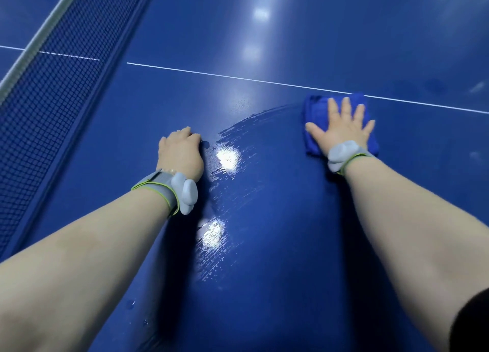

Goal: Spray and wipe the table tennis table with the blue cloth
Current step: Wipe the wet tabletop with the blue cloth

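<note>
From my remote seat, the right hand (341,129) lay flat on the cloth (315,111), fingers straight and spread, gripping nothing. That open palm made sense to me. It spread pressure over the whole folded pad, so the cloth would drag evenly instead of bunching. The cloth sat on the table (291,259), well out to the right, with its far edge touching the white line (211,74).

The left hand (180,153) rested on the table nearer the net (53,92), well apart from the cloth. Its fingers were curled under, knuckles forward, and I could see nothing held in it. I read it as a prop: with both arms stretched forward, that fist took the lean so the right arm could sweep freely.

Between the hands ran a wet smear (238,145), curved and streaky, with ceiling lights glaring off it. Its arc ran up toward the cloth, which suggested to me a wiping stroke swung from the shoulder. Its left edge was just beside the fist. The film told me this patch was sprayed and only partly wiped. A few loose droplets showed near the left forearm, and a faint damp mark beyond the line on the far right.

Each wrist wore a grey band, one on the left (158,190) and one on the right (341,156), both clear of the wet. I judged the next strokes should overlap the streaks, with the fist moved off the smear's edge so that strip could be reached.
</note>
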{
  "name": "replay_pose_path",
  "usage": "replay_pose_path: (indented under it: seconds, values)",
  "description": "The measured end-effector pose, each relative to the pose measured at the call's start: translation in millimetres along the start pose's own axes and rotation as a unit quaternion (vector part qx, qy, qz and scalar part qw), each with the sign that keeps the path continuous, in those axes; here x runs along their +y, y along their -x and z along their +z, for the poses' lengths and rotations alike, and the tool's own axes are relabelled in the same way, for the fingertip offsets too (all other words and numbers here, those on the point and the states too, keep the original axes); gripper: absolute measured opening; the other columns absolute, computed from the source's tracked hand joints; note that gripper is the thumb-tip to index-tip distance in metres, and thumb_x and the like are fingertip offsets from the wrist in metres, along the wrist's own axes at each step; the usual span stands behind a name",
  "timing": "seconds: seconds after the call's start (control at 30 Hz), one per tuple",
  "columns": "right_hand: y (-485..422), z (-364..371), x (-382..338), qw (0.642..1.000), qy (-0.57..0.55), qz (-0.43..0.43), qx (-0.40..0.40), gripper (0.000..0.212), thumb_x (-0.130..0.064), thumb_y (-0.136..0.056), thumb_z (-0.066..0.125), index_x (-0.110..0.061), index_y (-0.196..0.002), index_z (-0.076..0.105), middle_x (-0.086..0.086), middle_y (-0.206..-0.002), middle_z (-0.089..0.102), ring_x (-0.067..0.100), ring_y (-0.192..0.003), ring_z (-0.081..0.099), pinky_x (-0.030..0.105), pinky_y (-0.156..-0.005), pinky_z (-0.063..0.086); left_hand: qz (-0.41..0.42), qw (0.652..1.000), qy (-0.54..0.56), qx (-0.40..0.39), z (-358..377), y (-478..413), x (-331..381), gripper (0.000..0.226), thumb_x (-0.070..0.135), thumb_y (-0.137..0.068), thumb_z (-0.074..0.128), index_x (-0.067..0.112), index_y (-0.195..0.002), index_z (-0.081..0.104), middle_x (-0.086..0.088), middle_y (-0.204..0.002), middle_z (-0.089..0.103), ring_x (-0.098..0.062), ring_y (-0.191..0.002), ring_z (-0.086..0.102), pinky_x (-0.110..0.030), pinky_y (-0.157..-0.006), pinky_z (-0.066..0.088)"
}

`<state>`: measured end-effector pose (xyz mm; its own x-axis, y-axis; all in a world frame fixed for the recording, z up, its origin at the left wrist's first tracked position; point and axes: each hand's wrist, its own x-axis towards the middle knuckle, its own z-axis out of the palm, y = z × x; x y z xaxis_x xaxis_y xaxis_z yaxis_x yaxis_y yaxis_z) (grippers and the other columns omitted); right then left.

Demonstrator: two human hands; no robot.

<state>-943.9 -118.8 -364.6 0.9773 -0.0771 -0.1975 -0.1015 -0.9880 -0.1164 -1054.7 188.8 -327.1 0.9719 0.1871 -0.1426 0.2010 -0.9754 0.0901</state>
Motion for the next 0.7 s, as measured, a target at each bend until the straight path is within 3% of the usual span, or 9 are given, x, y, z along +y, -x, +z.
replay_pose_path:
  seconds: [0.13, 0.3, 0.43, 0.57, 0.7]
  values:
    - [-10, -6, 19, 0.991, -0.034, 0.125, 0.034, 0.097, -0.073, -0.086, 0.041, -0.016, -0.157, 0.010, 0.015, -0.163, -0.002, 0.035, -0.150, -0.005, 0.060, -0.118, 0.001, -0.022, 0.996, -0.055, -0.065, -6, -7, -1, 0.032, -0.002, -0.076, 0.038, 0.013, -0.097, 0.056, -0.005, -0.095, 0.048, -0.029, -0.085, 0.049, -0.045, -0.108, 0.026]
    - [-20, -4, 7, 0.989, -0.006, 0.144, 0.032, 0.092, -0.071, -0.089, 0.035, -0.015, -0.157, 0.008, 0.021, -0.162, -0.002, 0.040, -0.149, -0.005, 0.060, -0.117, -0.001, -0.017, 0.995, -0.064, -0.068, -12, -10, -3, 0.044, -0.002, -0.081, 0.039, 0.016, -0.116, 0.058, -0.007, -0.110, 0.060, -0.033, -0.101, 0.055, -0.038, -0.113, 0.023]
    - [-29, -3, -18, 0.996, -0.003, 0.087, 0.028, 0.090, -0.069, -0.090, 0.035, -0.015, -0.157, 0.009, 0.021, -0.162, -0.001, 0.040, -0.149, -0.005, 0.059, -0.118, 0.000, -0.008, 0.993, -0.092, -0.076, -14, -10, -4, 0.044, 0.000, -0.085, 0.040, 0.016, -0.122, 0.056, -0.007, -0.115, 0.060, -0.034, -0.113, 0.051, -0.037, -0.113, 0.024]
    - [-30, 4, -75, 1.000, 0.011, -0.012, 0.017, 0.089, -0.068, -0.090, 0.035, -0.016, -0.157, 0.009, 0.019, -0.162, -0.002, 0.039, -0.149, -0.006, 0.059, -0.117, -0.001, 0.009, 0.995, -0.071, -0.071, -12, -11, -14, 0.047, 0.001, -0.084, 0.041, 0.019, -0.126, 0.053, -0.007, -0.114, 0.061, -0.031, -0.108, 0.054, -0.036, -0.113, 0.022]
    - [-13, 14, -149, 0.990, 0.041, -0.136, -0.001, 0.087, -0.068, -0.089, 0.035, -0.019, -0.157, 0.008, 0.017, -0.163, -0.003, 0.037, -0.149, -0.005, 0.058, -0.118, -0.001, 0.033, 0.994, -0.057, -0.086, -8, -12, -26, 0.056, 0.003, -0.084, 0.040, 0.023, -0.136, 0.043, -0.007, -0.129, 0.054, -0.028, -0.119, 0.050, -0.036, -0.113, 0.018]
